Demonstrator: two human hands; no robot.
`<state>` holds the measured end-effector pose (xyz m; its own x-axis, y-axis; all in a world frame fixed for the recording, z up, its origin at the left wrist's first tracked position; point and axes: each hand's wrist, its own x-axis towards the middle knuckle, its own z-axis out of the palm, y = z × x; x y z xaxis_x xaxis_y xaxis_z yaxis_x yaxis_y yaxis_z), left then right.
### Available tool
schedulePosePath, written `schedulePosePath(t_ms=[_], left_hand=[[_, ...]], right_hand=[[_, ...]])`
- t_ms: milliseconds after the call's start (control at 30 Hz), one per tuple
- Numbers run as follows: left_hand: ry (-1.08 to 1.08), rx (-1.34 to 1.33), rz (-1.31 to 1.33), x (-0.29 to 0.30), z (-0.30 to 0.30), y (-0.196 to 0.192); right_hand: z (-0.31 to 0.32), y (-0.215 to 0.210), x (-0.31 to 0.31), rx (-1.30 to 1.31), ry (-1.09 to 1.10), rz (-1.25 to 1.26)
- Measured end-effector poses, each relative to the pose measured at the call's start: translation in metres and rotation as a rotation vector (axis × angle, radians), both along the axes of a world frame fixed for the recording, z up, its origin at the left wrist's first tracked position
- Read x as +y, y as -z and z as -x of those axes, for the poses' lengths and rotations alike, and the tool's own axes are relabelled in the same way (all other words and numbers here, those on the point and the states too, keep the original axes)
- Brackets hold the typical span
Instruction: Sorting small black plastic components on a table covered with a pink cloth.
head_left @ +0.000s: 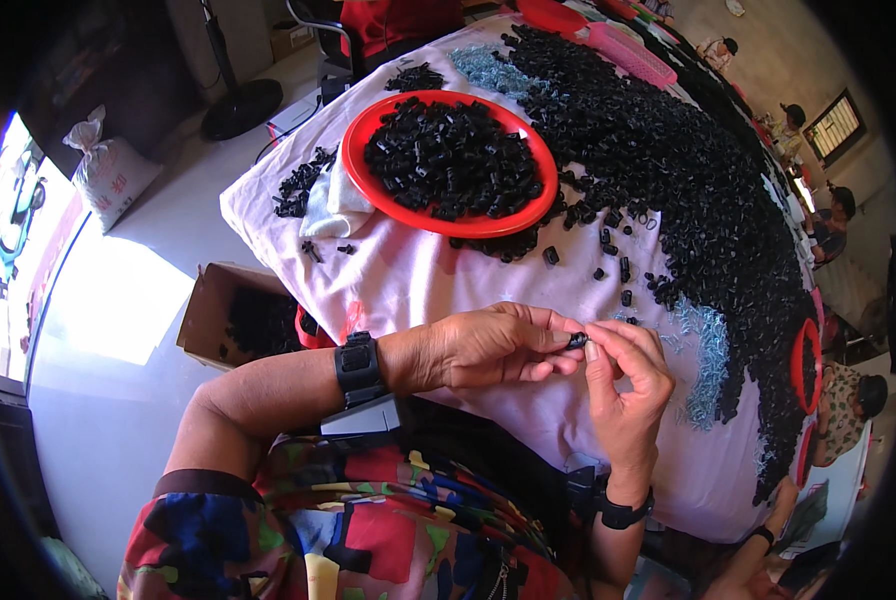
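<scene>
Above the near edge of the cloth-covered table, my two hands meet. My left hand [503, 345] pinches a small black part [576, 341], short and tube-like, between thumb and fingers. From the other side, my right hand [628, 375] closes thumb and forefinger at the end of that same part. Fingers cover much of it, so its exact kind cannot be made out. Beyond my hands stands a red basin [363, 190] heaped with similar small black parts [453, 160]. Several loose black pieces lie on the cloth between the basin and my hands.
A long heap of black parts [688, 190] spreads along the table's pale pink cloth [408, 280]. Light blue thin pieces [708, 370] lie beside it. A cardboard box [203, 315] with black parts stands at the left, a tied sack [113, 175] farther off. Other people sit along the right.
</scene>
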<state>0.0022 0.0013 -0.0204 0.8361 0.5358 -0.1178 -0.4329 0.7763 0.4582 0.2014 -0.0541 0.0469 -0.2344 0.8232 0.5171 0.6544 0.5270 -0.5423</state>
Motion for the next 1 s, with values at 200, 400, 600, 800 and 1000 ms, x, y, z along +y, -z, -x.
schedulePosePath(t_ms=[200,400,600,800,1000], left_hand=[[-0.072,0.091,-0.061,-0.004,-0.001,-0.004],[-0.043,0.063,0.006,-0.002,0.000,-0.003],[-0.004,-0.053,0.065,0.002,0.001,0.001],[-0.143,0.094,-0.019,0.009,0.008,0.000],[-0.081,0.037,-0.016,0.007,0.005,0.002]], right_hand=[[-0.004,0.001,0.003,-0.021,0.008,0.028],[-0.006,-0.006,0.002,-0.023,0.045,0.057],[-0.006,-0.016,0.011,-0.152,-0.054,-0.011],[-0.027,-0.010,0.057,-0.290,0.094,0.087],[-0.028,0.023,0.101,-0.591,0.064,-0.009]])
